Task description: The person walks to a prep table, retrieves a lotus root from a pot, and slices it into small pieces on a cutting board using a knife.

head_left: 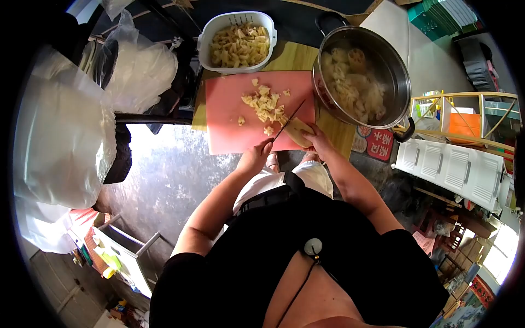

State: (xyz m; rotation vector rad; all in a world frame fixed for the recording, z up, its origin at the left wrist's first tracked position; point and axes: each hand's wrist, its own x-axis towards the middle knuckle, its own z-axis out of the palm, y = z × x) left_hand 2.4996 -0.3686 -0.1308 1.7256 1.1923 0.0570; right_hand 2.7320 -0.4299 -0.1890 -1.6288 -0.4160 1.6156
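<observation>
A knife (289, 119) with a dark blade is gripped in my left hand (256, 157), its tip angled up to the right. My right hand (320, 140) is closed around the end of a pale lotus root (298, 133), which lies near the front right edge of a pink cutting board (224, 123). The blade is beside the root's left end. Chopped pale pieces (264, 103) lie heaped on the board, with a few scattered apart.
Behind the board, a white basin (203, 50) holds many chopped pieces. A large steel pot (402, 82) at the right contains pale chunks in liquid. Both stand by the wooden tabletop (298, 53). Plastic bags (65, 142) hang at the left; white drawers (445, 167) stand at the right.
</observation>
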